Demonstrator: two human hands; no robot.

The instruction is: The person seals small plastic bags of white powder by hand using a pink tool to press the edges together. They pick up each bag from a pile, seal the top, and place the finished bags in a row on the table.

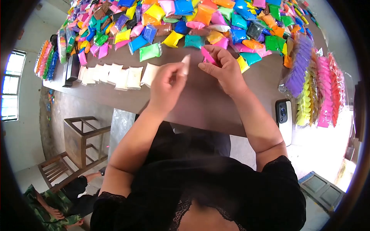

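Pinched between thumb and fingers of my right hand [225,69] is a bright pink strip-like piece [208,56]. My left hand [169,84] is raised just left of it, with its fingers curled and pressed around a small pale piece [186,64], partly blurred. The two hands are apart, above the brown table [200,104]. A row of cream-coloured packets [134,77] lies left of my left hand. Beyond both hands spreads a large heap of small colourful packets, with a light green one [150,52] and a teal one [194,41] at its near edge.
A phone [284,115] lies at the table's right edge, beside bagged stacks of purple [297,65] and pink [324,90] pieces. At the left stand more colourful bundles [48,59] and a black case [71,69]. Wooden chairs [79,142] and a seated person [58,206] are lower left.
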